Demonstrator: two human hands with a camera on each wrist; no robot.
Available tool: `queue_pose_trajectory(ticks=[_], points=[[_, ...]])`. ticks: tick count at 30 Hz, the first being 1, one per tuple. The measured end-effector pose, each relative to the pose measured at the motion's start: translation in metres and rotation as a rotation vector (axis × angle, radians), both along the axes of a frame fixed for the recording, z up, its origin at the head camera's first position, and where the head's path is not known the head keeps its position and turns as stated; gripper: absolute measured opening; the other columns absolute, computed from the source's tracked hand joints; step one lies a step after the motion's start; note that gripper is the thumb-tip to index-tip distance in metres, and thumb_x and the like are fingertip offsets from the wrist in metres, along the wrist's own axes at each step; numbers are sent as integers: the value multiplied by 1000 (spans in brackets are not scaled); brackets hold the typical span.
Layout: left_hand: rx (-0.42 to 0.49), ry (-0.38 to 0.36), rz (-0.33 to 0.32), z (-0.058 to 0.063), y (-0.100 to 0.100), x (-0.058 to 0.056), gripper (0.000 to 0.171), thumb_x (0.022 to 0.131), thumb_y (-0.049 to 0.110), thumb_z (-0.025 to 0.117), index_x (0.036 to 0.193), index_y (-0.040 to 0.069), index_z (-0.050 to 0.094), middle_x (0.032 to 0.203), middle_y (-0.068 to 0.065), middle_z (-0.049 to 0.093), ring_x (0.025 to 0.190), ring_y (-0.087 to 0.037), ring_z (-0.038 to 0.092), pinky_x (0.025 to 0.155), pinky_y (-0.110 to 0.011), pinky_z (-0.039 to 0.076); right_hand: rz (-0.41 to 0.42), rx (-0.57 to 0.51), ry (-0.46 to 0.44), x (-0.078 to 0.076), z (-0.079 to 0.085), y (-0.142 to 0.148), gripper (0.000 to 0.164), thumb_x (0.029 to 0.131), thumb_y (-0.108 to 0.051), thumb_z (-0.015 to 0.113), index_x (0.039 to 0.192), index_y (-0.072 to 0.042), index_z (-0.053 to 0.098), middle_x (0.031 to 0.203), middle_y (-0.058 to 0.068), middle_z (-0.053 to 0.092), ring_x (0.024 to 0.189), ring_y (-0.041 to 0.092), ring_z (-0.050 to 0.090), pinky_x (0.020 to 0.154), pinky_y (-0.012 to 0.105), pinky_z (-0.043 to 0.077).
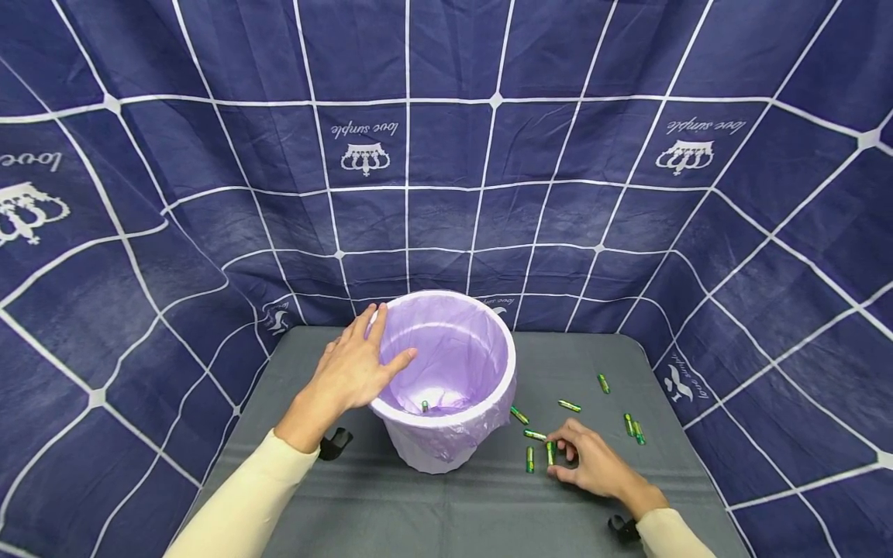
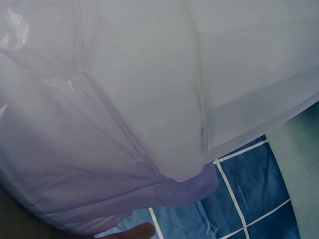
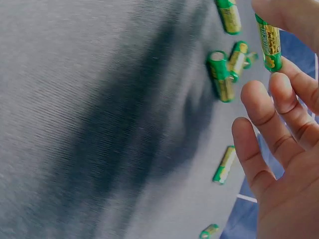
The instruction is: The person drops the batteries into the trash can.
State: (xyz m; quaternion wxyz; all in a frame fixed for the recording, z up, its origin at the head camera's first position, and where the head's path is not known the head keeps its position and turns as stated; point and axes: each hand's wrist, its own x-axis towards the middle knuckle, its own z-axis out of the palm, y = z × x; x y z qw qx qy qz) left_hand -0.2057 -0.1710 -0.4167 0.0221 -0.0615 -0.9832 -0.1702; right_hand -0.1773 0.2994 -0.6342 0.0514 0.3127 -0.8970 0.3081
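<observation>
A white bin (image 1: pixel 422 449) with a thin purple liner (image 1: pixel 484 430) folded over its rim stands upright on the grey cloth. My left hand (image 1: pixel 352 368) rests on its left rim, fingers straight, thumb over the opening. In the left wrist view the bin's side and the liner (image 2: pixel 114 174) fill most of the picture. Right of the bin, my right hand (image 1: pixel 593 461) pinches a green and yellow battery (image 3: pixel 270 45) between thumb and index finger, its other fingers loosely bent. One battery (image 1: pixel 425 406) shows inside the bin, near the front wall.
Several loose batteries lie right of the bin, one (image 1: pixel 530 459) close to the right hand and a pair (image 1: pixel 634 428) farther right. Black straps (image 1: pixel 336 444) show by both wrists. A blue checked curtain (image 1: pixel 446 217) surrounds the grey table (image 1: pixel 391 511).
</observation>
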Motion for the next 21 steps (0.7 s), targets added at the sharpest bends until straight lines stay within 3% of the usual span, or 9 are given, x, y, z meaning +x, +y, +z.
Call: queue_pose_trajectory(ticks=[8,15,21], points=[[1,11,-7,0,0,0,107,111,77,56,188,12,20,197,-17,18,175,-56,35,133,-83,35,-1,-41,34,-6,18,-2,46,86,-10,103,127,-9,83,105,2,67,84,4,59,71,19,50],[1,18,-4,0,0,-1,106,112,76,57,188,13,20,196,-16,19,174,-56,37,133,-83,35,2,-62,123,-11,37,-8,53,82,-9,106,128,-16,81,112,0,73,84,13,68,75,32,61],[9,13,-1,-1,0,-1,106,112,75,58,188,13,20,196,-17,19,173,-57,37,133,-84,34,-1,-51,161,-19,56,-13,56,82,-5,105,131,-16,80,117,-6,74,86,7,68,81,30,63]])
